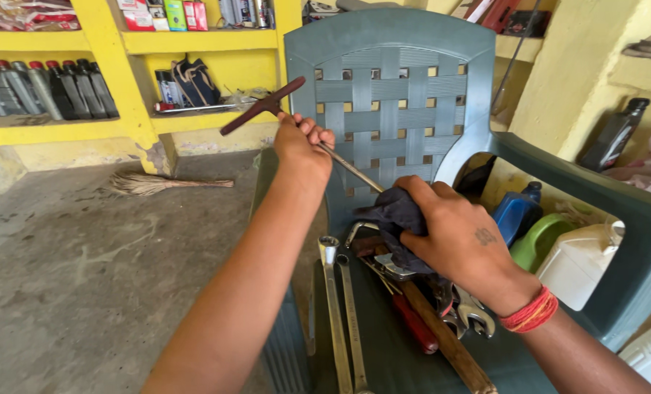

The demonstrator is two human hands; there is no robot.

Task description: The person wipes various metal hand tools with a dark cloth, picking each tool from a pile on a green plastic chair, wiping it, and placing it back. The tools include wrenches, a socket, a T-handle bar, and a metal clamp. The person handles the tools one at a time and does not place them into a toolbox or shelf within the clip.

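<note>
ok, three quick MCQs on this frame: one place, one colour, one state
1. Where do the spanners lie?
A. on the chair seat
B. on the floor
C. on a shelf

2. What colour is the chair?
A. red
B. grey-green
C. white

3. What is the left hand doing?
A. resting open on the seat
B. gripping the T-handle tool
C. holding the broom

Answers:
1 A: the spanners rest on the seat with a hammer and other tools.
2 B: the backrest and arm show grey-green plastic.
3 B: its fingers close around the T-handle tool just below the crossbar, while the right hand presses a dark cloth round the tool's shaft.
</note>
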